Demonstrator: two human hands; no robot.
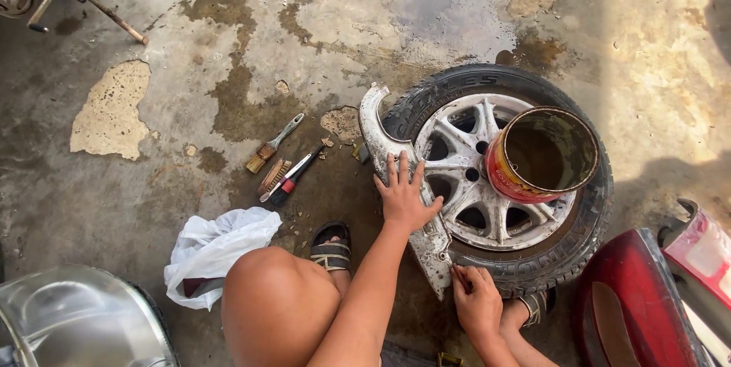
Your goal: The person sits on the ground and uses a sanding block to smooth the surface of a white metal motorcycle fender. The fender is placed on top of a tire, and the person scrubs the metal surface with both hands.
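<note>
While the left hand [403, 198] lies flat, fingers spread, on the grey panel [396, 184], the right hand [476, 300] is closed in a pinch at the panel's lower tip, fingertips on the metal; can't tell if it holds a small tool. Left palm is open, pressing, gripping nothing.

Landmark: the tyre [499, 177], lying flat on wet concrete with its silver spoked rim up.
- Panel: curved, dirty, leaning against the tyre's left edge, running from the tyre's upper left down to its lower left.
- Tin [542, 154]: red and yellow, open, tilted, sitting on the rim, right of the hub.
- Brushes [278, 160]: three, well left of the tyre, lying close together; one has a metal handle, one a red and black grip.
- White bag [213, 249]: lower left of the tyre, beside the bare knee.
- Sandal [330, 247]: just left of the panel's lower half.
- Red bodywork [632, 302]: touching or just beside the tyre's lower right.
- Chrome part [76, 321]: far lower left of the tyre.
</note>
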